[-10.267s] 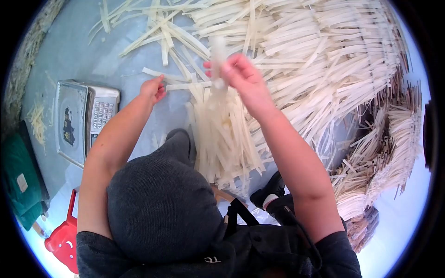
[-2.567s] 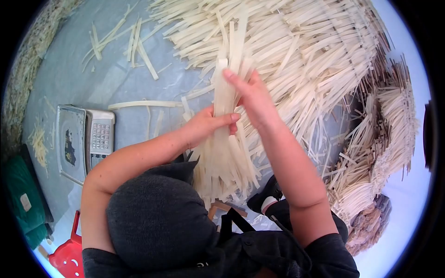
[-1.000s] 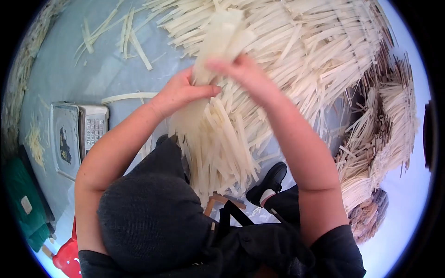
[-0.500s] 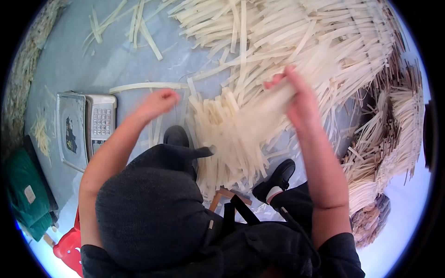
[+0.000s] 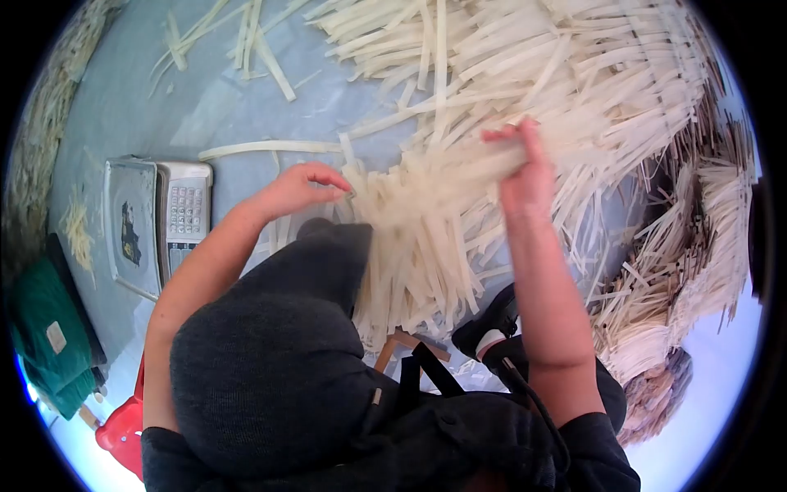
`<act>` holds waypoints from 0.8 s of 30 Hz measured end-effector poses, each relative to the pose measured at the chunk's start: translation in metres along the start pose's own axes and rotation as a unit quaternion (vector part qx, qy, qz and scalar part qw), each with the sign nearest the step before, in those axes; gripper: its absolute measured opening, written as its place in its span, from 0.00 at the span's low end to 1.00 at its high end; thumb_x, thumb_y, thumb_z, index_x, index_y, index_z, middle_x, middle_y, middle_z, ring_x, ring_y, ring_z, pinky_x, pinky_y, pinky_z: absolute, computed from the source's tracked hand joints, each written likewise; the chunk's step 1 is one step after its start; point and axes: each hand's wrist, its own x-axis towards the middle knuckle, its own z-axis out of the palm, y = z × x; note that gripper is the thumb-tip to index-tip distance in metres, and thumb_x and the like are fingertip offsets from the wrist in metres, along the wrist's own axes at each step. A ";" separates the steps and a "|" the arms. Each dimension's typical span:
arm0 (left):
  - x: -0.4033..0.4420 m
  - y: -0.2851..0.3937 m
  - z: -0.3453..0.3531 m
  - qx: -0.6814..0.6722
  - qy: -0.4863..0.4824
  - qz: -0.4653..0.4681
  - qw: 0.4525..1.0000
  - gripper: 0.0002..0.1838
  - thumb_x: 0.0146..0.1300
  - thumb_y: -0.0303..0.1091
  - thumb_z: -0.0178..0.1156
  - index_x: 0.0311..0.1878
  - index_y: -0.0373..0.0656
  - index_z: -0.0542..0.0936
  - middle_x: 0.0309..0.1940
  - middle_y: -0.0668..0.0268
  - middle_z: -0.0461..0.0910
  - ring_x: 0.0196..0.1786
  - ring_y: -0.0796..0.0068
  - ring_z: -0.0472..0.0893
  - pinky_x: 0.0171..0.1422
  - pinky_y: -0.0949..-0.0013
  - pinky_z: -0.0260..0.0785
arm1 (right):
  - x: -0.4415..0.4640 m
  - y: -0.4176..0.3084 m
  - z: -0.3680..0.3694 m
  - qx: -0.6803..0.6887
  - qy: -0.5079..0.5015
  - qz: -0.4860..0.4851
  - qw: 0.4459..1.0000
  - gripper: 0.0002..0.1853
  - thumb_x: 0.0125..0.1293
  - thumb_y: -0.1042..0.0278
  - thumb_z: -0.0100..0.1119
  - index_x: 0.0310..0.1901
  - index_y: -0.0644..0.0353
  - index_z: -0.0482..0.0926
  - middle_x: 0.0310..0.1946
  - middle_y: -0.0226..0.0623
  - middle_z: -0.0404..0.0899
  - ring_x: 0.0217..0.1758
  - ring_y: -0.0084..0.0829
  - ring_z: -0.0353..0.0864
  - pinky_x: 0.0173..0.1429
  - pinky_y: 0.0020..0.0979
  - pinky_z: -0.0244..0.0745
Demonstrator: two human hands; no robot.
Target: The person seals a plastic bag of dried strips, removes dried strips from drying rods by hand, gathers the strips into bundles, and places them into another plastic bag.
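Long, flat, pale strips lie heaped in front of my lap, looking like dried noodles or shaved wood; I cannot tell which. A motion-blurred bundle of these strips stretches leftward from my right hand. That hand is closed round its right end, with some fingers raised over the top. My left hand is at the left edge of the heap, thumb and fingertips pinched together beside the strip ends. Whatever lies between those fingertips is too small to make out.
A larger spread of strips covers the floor ahead and right. A digital scale stands at left, near a green bag and a red plastic object. Stacked strips line the right side. My shoe is beside the heap.
My left hand has moved right, up to the strip ends. My right hand keeps its bundle, which now lies flatter and further up. My left knee has shifted to the right.
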 end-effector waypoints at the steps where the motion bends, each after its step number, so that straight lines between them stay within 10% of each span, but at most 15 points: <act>1: -0.001 -0.004 -0.008 0.000 0.004 -0.003 1.000 0.14 0.64 0.39 0.64 0.50 0.44 0.84 0.39 0.71 0.82 0.44 0.80 0.78 0.54 0.74 0.69 | 0.010 -0.012 -0.019 -0.007 -0.025 0.019 0.999 0.07 0.70 0.66 0.57 0.43 0.60 0.73 0.26 0.36 0.77 0.36 0.32 0.78 0.55 0.36 0.74; 7: -0.011 -0.059 -0.036 0.167 0.130 -0.261 0.942 0.17 0.64 0.46 0.62 0.48 0.43 0.83 0.37 0.67 0.83 0.42 0.78 0.80 0.48 0.72 0.72 | 0.028 -0.053 -0.060 0.064 0.018 -0.011 0.998 0.08 0.70 0.66 0.55 0.42 0.61 0.74 0.30 0.35 0.76 0.38 0.30 0.76 0.56 0.36 0.73; 9: -0.018 -0.044 -0.013 0.115 -0.106 -0.313 0.937 0.25 0.65 0.56 0.59 0.50 0.43 0.82 0.39 0.66 0.83 0.44 0.76 0.80 0.51 0.70 0.72 | 0.009 -0.021 -0.053 -0.047 0.042 0.000 0.998 0.07 0.70 0.67 0.54 0.42 0.60 0.74 0.34 0.35 0.78 0.41 0.30 0.77 0.57 0.34 0.72; 12: -0.021 -0.019 0.025 -0.135 -0.252 -0.305 0.908 0.32 0.68 0.64 0.50 0.51 0.41 0.82 0.45 0.62 0.84 0.50 0.72 0.81 0.57 0.67 0.71 | -0.029 0.035 -0.050 -0.089 0.015 0.078 0.993 0.06 0.70 0.66 0.55 0.41 0.59 0.75 0.36 0.37 0.80 0.43 0.32 0.79 0.57 0.35 0.72; 15: -0.022 0.004 0.028 -0.051 -0.336 -0.236 0.910 0.30 0.70 0.60 0.50 0.49 0.39 0.82 0.44 0.62 0.84 0.49 0.73 0.81 0.55 0.66 0.72 | -0.047 0.024 -0.022 -0.049 0.009 -0.028 0.998 0.06 0.68 0.66 0.58 0.42 0.57 0.74 0.34 0.36 0.79 0.42 0.32 0.80 0.58 0.39 0.72; 19: -0.023 -0.028 0.005 0.128 0.014 -0.299 0.946 0.24 0.61 0.51 0.64 0.48 0.38 0.79 0.42 0.56 0.83 0.47 0.61 0.82 0.53 0.59 0.73 | -0.042 -0.081 0.008 -0.061 -0.021 -0.148 0.987 0.06 0.70 0.65 0.55 0.42 0.58 0.73 0.29 0.33 0.74 0.38 0.30 0.78 0.58 0.43 0.71; 24: -0.044 -0.063 0.005 0.333 0.243 -0.175 0.894 0.30 0.55 0.44 0.68 0.58 0.43 0.70 0.43 0.55 0.79 0.49 0.51 0.80 0.53 0.53 0.72 | -0.029 -0.096 -0.016 -0.333 0.007 -0.010 0.943 0.08 0.66 0.64 0.58 0.38 0.59 0.75 0.24 0.32 0.75 0.29 0.25 0.77 0.37 0.28 0.72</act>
